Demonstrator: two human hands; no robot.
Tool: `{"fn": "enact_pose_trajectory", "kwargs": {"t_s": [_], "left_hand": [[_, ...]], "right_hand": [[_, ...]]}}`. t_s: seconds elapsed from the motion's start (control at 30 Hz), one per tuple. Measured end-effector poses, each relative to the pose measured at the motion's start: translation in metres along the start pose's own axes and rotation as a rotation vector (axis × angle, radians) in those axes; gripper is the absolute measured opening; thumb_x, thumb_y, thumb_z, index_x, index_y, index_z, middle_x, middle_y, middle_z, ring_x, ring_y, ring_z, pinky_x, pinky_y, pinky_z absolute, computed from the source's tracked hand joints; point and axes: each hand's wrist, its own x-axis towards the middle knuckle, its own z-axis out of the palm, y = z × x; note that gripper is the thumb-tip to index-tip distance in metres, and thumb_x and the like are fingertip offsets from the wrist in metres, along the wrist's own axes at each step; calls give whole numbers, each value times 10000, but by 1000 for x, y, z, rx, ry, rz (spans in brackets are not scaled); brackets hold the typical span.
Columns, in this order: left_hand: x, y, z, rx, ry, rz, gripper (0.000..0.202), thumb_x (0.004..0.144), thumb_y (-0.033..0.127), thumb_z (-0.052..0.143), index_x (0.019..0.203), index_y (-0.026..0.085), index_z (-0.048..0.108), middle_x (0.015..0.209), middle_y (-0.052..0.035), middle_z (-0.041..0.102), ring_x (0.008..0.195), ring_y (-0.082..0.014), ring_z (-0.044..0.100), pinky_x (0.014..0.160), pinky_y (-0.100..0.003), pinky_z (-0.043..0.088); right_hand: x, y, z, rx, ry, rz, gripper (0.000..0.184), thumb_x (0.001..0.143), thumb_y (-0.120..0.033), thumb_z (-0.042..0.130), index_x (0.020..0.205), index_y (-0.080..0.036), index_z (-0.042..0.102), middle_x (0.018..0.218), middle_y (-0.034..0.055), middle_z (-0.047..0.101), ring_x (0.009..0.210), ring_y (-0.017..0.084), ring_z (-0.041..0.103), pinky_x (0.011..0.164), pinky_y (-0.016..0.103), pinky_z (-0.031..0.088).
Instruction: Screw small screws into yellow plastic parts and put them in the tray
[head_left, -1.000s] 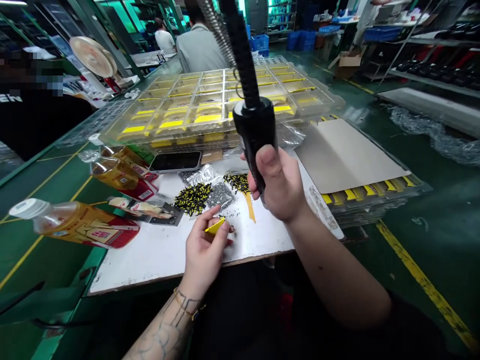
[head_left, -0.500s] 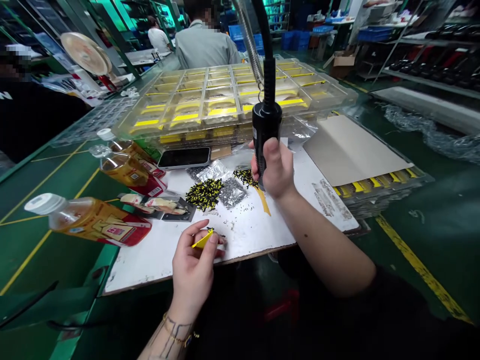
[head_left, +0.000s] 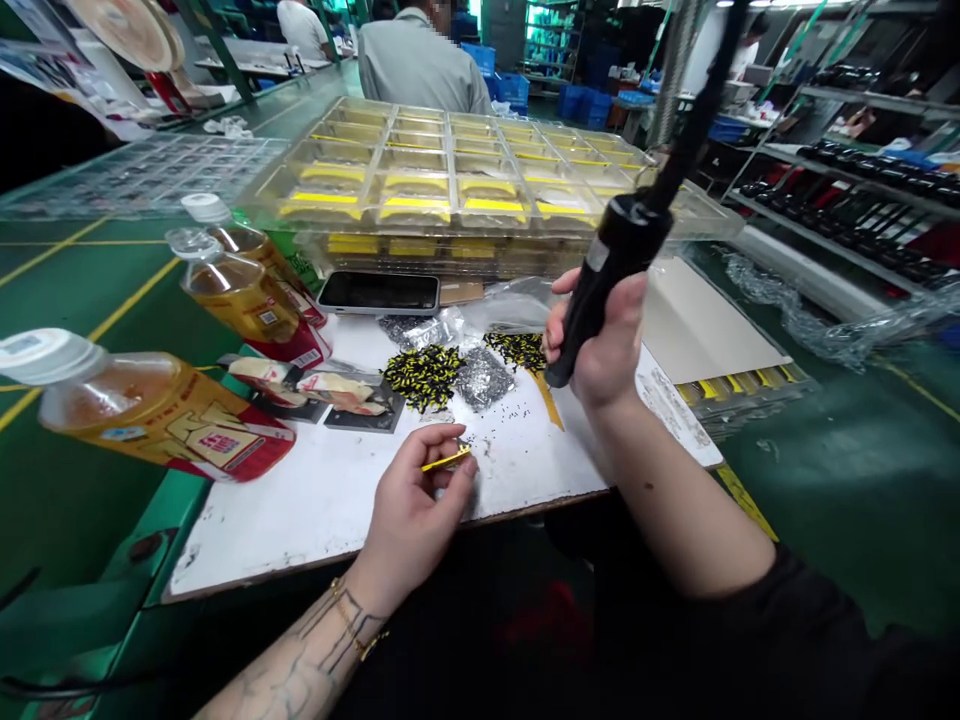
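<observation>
Yellow strip [head_left: 446,459] sits pinched in my left hand [head_left: 416,510]; my right hand [head_left: 600,340] clenches a black corded handle [head_left: 611,278]. Bottle labels [head_left: 225,445] are too small to read.

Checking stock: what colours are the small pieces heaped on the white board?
The heap of small pieces is black and yellow, as the head view shows.
</observation>
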Motion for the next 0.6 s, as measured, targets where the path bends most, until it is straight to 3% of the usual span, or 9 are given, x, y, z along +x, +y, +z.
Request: {"fn": "enact_pose_trajectory", "kwargs": {"t_s": [0.13,0.27,0.43,0.6], "left_hand": [[-2,-6,1,4,-36,51,366,855,242,731,1197,202,606,960,-24,595,909,-173,689,746,-261,553],[-6,-10,0,30,-77,95,494,837,227,750,1290,219,554,1017,-59,653,955,-205,711,716,-271,549],[-8,-11,-2,78,-71,155,501,842,216,751,1298,219,544,1028,-65,680,951,-202,721,704,-259,544],[-8,-9,-2,127,-48,181,444,860,203,735,1270,221,566,947,-28,691,847,-157,703,696,-242,537]], "right_hand": [[-15,-36,23,121,-115,88,655,880,-826,305,941,-230,570,529,-16,473,407,116,448,415,251,331],[-28,-60,50,156,-206,208,783,800,-938,275,887,-211,552,504,-16,440,402,109,428,398,246,327],[-34,-57,68,136,-285,264,773,785,-945,312,910,-217,541,517,-26,437,410,110,442,398,254,366],[-37,-44,71,241,-336,214,763,829,-906,296,933,-190,538,522,-31,460,403,97,465,385,232,387]]}}
